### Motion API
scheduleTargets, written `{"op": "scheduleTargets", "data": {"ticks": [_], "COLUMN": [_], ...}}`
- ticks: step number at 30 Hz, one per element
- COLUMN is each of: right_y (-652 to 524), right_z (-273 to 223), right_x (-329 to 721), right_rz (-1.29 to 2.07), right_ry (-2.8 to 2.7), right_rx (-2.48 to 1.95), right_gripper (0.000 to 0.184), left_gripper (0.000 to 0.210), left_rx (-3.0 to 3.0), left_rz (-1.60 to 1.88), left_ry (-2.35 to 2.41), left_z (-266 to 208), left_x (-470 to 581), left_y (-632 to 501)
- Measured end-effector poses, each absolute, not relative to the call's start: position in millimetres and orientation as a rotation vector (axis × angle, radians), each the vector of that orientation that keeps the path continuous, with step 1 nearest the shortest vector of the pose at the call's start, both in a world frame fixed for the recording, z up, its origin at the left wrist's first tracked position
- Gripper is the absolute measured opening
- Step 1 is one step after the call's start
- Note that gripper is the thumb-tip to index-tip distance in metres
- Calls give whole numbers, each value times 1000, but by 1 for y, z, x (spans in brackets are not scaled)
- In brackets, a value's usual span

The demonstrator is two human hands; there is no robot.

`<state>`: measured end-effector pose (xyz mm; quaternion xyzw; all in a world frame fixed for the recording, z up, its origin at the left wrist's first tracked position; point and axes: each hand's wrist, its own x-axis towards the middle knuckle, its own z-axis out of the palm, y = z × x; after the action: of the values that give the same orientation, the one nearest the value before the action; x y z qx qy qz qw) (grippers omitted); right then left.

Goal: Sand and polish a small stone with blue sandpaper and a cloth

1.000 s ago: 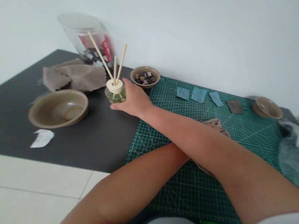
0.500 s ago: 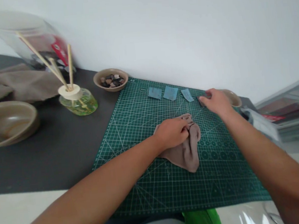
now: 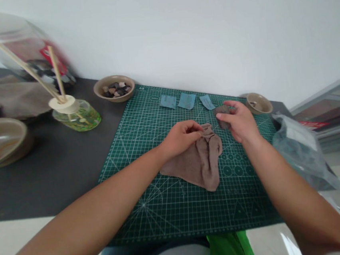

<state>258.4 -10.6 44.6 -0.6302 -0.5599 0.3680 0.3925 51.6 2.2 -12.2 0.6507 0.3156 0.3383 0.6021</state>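
A brown cloth (image 3: 188, 164) lies rumpled on the green cutting mat (image 3: 163, 220). My left hand (image 3: 183, 136) is closed at its upper edge, thumb and fingers pinching the fabric. Farther right, my right hand (image 3: 240, 120) grips a flat grey-brown piece (image 3: 222, 110) between thumb and fingers; its exact kind is unclear. Just left of that piece, three small blue sheets (image 3: 187, 101) lie in a row along the mat's far side. Behind my right hand stands a small beige bowl (image 3: 262, 104) with a little dark bit inside.
At the left are a bowl of stones (image 3: 117, 96), a reed diffuser (image 3: 77, 114), a large beige bowl (image 3: 23, 137), folded brown cloth (image 3: 25, 97) and a glass jar (image 3: 5, 43). A clear plastic bag (image 3: 304, 150) lies at the right edge. A white wall rises behind.
My right hand has lifted and turned, showing more of the grey-brown piece. My left hand has shifted to the cloth's upper left edge. The view has moved slightly right.
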Motion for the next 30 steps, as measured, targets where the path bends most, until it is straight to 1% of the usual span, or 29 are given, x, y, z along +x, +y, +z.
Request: {"op": "scheduleTargets", "data": {"ticks": [4, 6, 7, 9, 11, 13, 15, 19, 24, 30], "right_y": [-36, -46, -49, -53, -54, -55, -56, -58, -58, -61], "right_z": [28, 21, 18, 14, 11, 9, 8, 6, 7, 10], "right_x": [242, 233, 230, 228, 230, 234, 237, 239, 239, 239], "right_rz": [1063, 1277, 1353, 1409, 1419, 1428, 1448, 1440, 1406, 1385], "right_ry": [-1325, -1049, -966, -915, -925, -940, -949, -1026, -1124, -1198], "right_rx": [-1489, -1295, -1225, -1136, -1070, -1016, -986, -990, -1031, -1064], "right_gripper": [57, 59, 58, 50, 40, 33, 30, 24, 21, 22], "left_gripper": [21, 27, 30, 34, 35, 32, 26, 24, 21, 18], "left_rx": [1293, 1206, 1169, 1078, 997, 979, 1040, 1148, 1231, 1283], "left_rz": [812, 822, 818, 807, 803, 810, 821, 827, 869, 911], "left_ry": [639, 605, 594, 571, 541, 527, 551, 551, 578, 519], "left_z": [-10, -9, -9, -9, -10, -12, -16, -20, -17, -12], "left_x": [48, 46, 45, 43, 43, 45, 46, 49, 48, 46], "left_y": [-2, -6, -8, -10, -10, -7, -5, -4, -9, -14]}}
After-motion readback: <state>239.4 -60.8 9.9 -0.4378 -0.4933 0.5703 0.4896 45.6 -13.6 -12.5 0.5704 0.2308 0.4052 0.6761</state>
